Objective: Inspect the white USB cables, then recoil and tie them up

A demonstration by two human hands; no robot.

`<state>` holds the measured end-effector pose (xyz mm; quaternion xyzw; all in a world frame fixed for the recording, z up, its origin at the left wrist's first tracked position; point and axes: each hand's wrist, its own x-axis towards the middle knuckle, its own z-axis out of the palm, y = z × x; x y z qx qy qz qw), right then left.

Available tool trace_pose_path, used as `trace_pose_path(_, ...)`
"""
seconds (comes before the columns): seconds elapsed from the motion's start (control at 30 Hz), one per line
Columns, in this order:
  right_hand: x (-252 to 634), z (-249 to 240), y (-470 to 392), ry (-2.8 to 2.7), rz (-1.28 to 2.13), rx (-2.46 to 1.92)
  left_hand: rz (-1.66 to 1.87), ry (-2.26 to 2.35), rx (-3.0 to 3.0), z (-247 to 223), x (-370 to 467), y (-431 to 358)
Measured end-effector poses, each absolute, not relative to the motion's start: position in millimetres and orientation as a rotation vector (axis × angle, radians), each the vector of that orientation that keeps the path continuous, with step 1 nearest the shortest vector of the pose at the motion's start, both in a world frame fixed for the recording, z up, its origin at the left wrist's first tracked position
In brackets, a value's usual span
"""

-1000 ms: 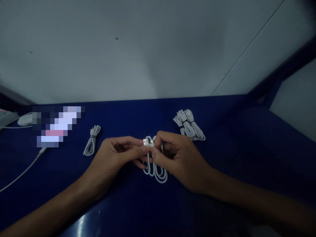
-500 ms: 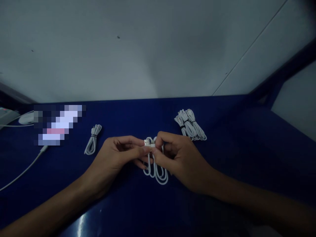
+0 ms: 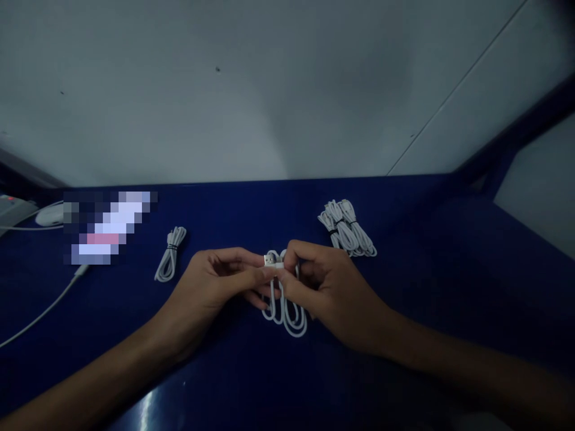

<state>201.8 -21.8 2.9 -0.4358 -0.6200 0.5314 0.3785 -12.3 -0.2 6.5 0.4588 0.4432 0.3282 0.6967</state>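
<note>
Honestly, barely anything's changed over the last second. The cable (image 3: 283, 308) is held in both hands around the middle of the blue table (image 3: 242, 377), loops hanging below the fingers, same as before. Left hand (image 3: 211, 284) has a narrow pinch near the metal plug (image 3: 269, 260), which pokes up past the thumb; right hand (image 3: 330, 287) is pinching just beside it, thumbs practically touching. Both grips match the earlier frames. Everything's drifted a hair to the right together, so that looks like the camera, not the stuff.

Further out, one tied bundle (image 3: 169, 254) sits left of the left hand, and a pile (image 3: 345, 230) of tied ones is toward the far edge, beyond the right hand. Neither's been touched. Over by the far left corner there's something pixelated (image 3: 110, 227), with a white cord (image 3: 49, 308) running toward the left edge.
</note>
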Motion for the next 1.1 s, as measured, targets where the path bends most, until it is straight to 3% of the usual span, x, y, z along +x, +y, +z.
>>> trace_pose_path(1.1,204.8,7.6,-22.9,-1.594,1.387,-1.129,0.738,1.012,1.01,9.4,-9.3,-1.8)
